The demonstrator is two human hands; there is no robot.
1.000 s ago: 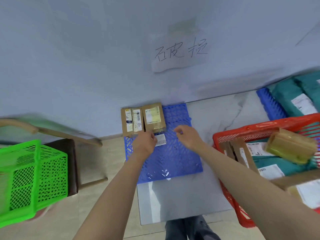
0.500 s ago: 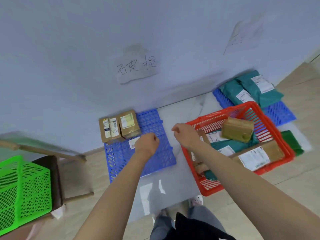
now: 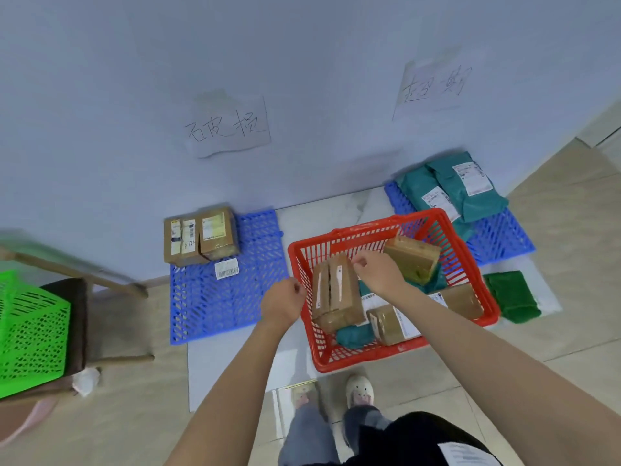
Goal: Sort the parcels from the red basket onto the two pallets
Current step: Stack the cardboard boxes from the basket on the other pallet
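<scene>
The red basket (image 3: 364,229) stands on the floor between two blue pallets. It holds several brown boxes and a teal bag (image 3: 353,336). A split brown box (image 3: 336,294) stands on end at its left side. My right hand (image 3: 378,272) hovers by that box's top right corner with fingers curled; I cannot tell if it touches. My left hand (image 3: 284,302) is a fist holding nothing, just outside the basket's left rim. The left pallet (image 3: 228,307) bears two brown boxes (image 3: 201,240) and a loose barcode label (image 3: 226,268). The right pallet (image 3: 500,237) carries teal bags (image 3: 463,186).
A green basket (image 3: 30,331) sits on a wooden chair (image 3: 111,287) at the left. A green bundle (image 3: 510,295) lies on the floor right of the red basket. Two handwritten paper signs (image 3: 228,126) hang on the wall. My feet (image 3: 359,391) are just before the basket.
Both hands left the left pallet and moved right to the red basket. The barcode label stays on that pallet. The view swung right, bringing in the right pallet.
</scene>
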